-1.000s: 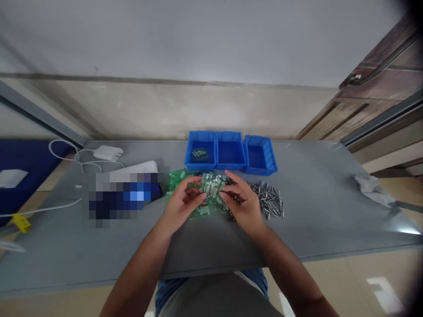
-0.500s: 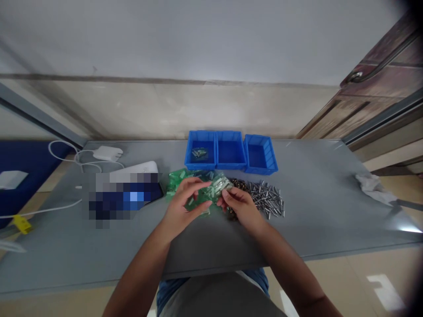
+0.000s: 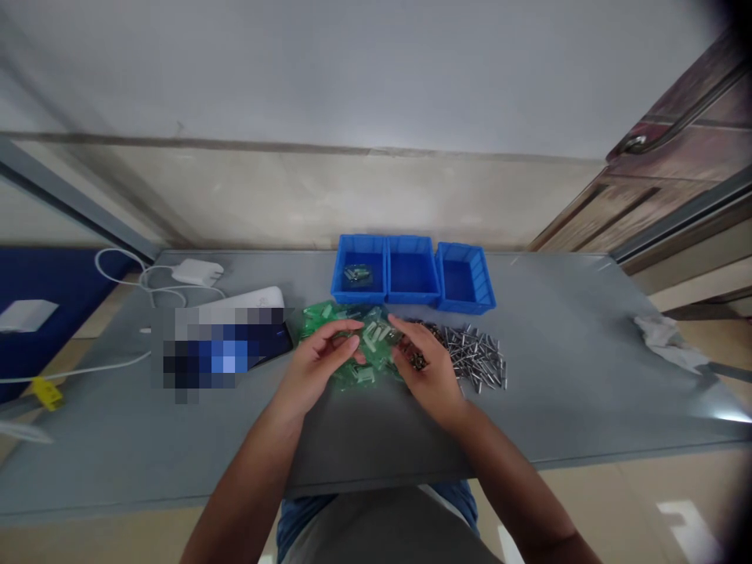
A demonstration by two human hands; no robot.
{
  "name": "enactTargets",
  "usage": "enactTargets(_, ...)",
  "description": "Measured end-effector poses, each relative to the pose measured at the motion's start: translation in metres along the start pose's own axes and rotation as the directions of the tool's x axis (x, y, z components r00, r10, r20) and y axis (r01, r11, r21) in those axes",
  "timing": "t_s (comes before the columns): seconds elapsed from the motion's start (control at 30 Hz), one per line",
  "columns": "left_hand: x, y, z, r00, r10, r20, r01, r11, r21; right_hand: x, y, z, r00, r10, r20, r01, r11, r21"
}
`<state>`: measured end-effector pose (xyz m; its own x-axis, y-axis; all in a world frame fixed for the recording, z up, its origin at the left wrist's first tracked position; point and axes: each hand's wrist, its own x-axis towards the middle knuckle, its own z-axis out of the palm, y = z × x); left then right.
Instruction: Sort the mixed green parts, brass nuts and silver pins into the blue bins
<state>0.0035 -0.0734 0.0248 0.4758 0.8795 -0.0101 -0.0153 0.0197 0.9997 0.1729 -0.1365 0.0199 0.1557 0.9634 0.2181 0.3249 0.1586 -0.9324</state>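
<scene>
Head view: left hand point(image 3: 317, 372) and right hand point(image 3: 428, 376) over green plastic bags point(image 3: 364, 376)

A long grey worktop point(image 3: 564, 392) carried everything. Along its far side stood three blue plastic bins point(image 3: 411, 237), side by side and touching; the leftmost held a small clear packet point(image 3: 358, 274). Nearer lay the heap of bags, with a spread of steel pins point(image 3: 479, 359) just to its right. A small cluster of dark metal parts point(image 3: 418, 360) sat between them, beneath the right hand's fingers point(image 3: 405, 333), which were slightly apart, tips reaching down. The left hand's fingers point(image 3: 346, 337) lay together, curled over the bags. Whether either hand gripped anything could not be told.
</scene>
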Motion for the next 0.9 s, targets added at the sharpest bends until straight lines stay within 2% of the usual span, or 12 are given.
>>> enactTargets(0.07,-0.002,0.002,0.002,0.999,0.025,0.046,-0.024,1.0,-0.007,0.001,0.001,0.002,0.999,0.011,-0.033,-0.012,1.0,-0.019)
enactTargets(0.13,-0.003,0.005,0.005,0.993,0.086,0.081,-0.089,0.995,0.041,0.002,0.0,0.002,0.995,0.078,-0.06,-0.076,0.996,0.041)
enactTargets(0.27,-0.004,0.006,0.007,0.976,0.203,0.076,-0.215,0.946,0.243,0.002,-0.005,-0.001,0.961,0.26,0.092,-0.274,0.939,0.209)
enactTargets(0.37,-0.003,0.001,0.007,0.986,0.155,0.065,-0.167,0.947,0.276,0.003,-0.003,0.001,0.959,0.272,0.083,-0.284,0.926,0.247)
enactTargets(0.47,-0.002,-0.004,0.007,0.997,0.049,0.057,-0.063,0.96,0.272,0.001,-0.002,0.003,0.972,0.232,-0.025,-0.221,0.95,0.221)
enactTargets(0.53,-0.001,-0.005,0.006,0.998,0.039,0.044,-0.05,0.955,0.291,-0.003,-0.007,0.003,0.973,0.212,-0.096,-0.195,0.968,0.158)
enactTargets(0.6,0.0,-0.005,0.005,0.998,0.053,0.04,-0.062,0.952,0.301,-0.008,-0.019,0.001,0.952,0.175,-0.25,-0.156,0.983,0.093)
enactTargets(0.67,0.0,-0.003,0.002,0.997,0.05,0.053,-0.064,0.951,0.301,-0.011,-0.036,-0.002,0.888,0.078,-0.454,-0.071,0.997,0.032)
enactTargets(0.73,0.0,-0.001,-0.001,0.997,0.046,0.061,-0.063,0.943,0.326,-0.005,-0.054,-0.003,0.8,-0.054,-0.598,0.03,0.998,-0.049)
enactTargets(0.77,0.0,0.0,-0.002,0.997,0.049,0.056,-0.066,0.931,0.358,0.002,-0.06,-0.003,0.769,-0.117,-0.629,0.067,0.992,-0.103)
enactTargets(0.83,0.0,0.001,-0.006,0.997,0.076,0.034,-0.083,0.888,0.451,0.022,-0.064,0.0,0.759,-0.22,-0.612,0.1,0.969,-0.225)
enactTargets(0.9,0.0,-0.001,-0.009,0.992,0.124,0.028,-0.118,0.822,0.558,0.044,-0.058,0.005,0.854,-0.239,-0.462,0.087,0.941,-0.326)
